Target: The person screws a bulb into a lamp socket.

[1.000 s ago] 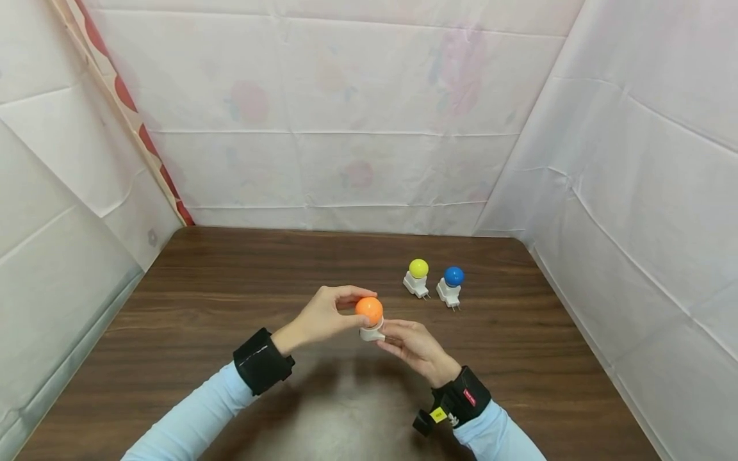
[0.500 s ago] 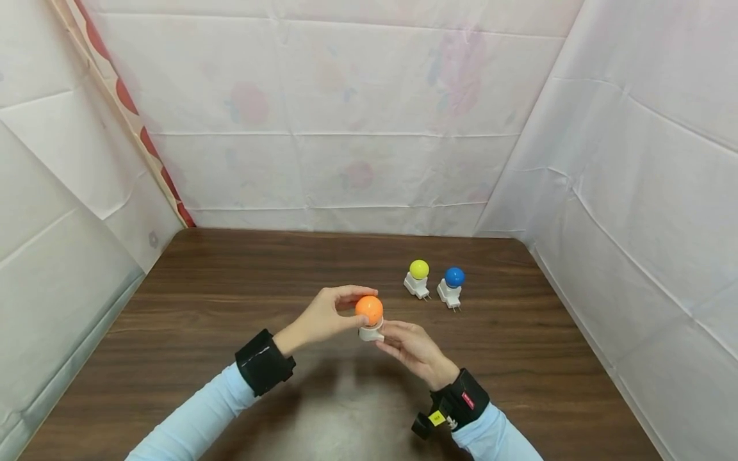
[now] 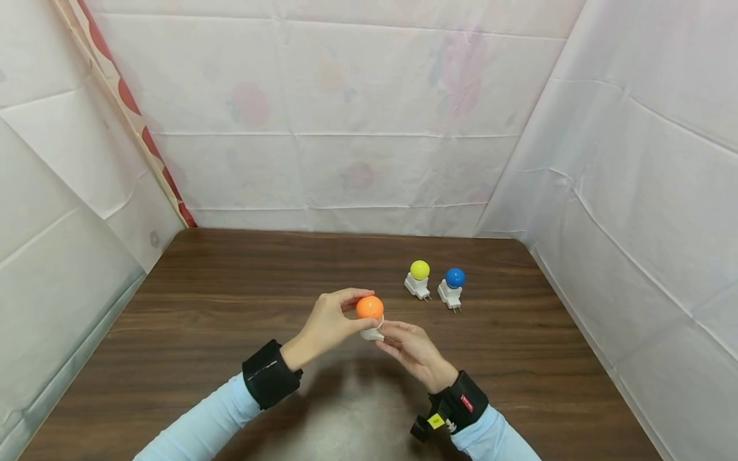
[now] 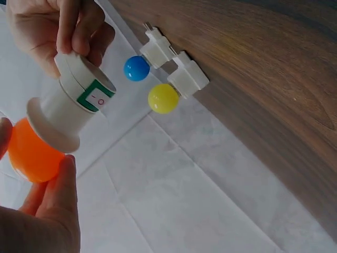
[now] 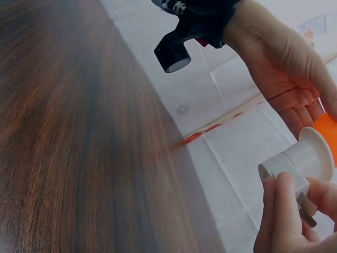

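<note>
Left hand (image 3: pixel 325 323) still gripping orange bulb (image 3: pixel 369 307), slightly lower

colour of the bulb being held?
Orange bulb, on a white socket base; clearest in the head view.

glossy orange plastic bulb (image 3: pixel 369 307); wood-grain table (image 3: pixel 230 301)

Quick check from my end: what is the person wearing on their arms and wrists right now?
Both arms wear light blue long sleeves. The left wrist has a plain black band with a thin pale line along one edge. The right wrist has a black band with a small red tag, plus a yellow label and a black cylindrical camera unit below it. The left hand and right hand are ungloved.
</note>
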Action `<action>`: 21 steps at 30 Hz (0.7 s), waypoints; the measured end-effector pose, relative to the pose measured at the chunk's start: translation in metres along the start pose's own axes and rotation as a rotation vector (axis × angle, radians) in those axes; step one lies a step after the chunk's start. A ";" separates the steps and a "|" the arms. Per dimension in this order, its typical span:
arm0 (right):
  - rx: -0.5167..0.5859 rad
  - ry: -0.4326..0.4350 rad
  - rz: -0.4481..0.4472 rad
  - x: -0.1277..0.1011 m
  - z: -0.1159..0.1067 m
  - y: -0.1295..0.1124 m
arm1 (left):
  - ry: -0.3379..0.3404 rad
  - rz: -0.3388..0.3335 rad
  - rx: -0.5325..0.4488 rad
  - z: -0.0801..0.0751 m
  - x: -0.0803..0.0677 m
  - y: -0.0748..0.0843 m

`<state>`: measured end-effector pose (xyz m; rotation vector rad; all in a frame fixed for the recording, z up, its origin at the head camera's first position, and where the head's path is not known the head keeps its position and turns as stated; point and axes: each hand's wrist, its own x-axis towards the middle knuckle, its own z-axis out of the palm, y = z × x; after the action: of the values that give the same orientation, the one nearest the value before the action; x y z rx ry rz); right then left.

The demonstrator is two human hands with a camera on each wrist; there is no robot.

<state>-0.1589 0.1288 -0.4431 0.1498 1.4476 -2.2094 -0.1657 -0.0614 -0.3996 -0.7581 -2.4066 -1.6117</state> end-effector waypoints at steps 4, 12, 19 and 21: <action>-0.013 0.001 0.018 0.000 -0.001 0.000 | -0.061 -0.006 -0.033 -0.003 0.002 -0.003; -0.044 -0.013 0.043 -0.002 -0.002 -0.002 | -0.215 -0.004 -0.094 -0.013 0.006 -0.002; -0.035 -0.041 0.053 -0.002 -0.001 -0.003 | -0.328 0.020 -0.127 -0.018 0.010 -0.005; -0.032 -0.045 0.053 -0.002 -0.001 -0.003 | -0.339 0.027 -0.129 -0.018 0.011 -0.006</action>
<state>-0.1585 0.1316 -0.4408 0.1251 1.4375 -2.1323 -0.1805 -0.0759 -0.3928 -1.1660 -2.5134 -1.7644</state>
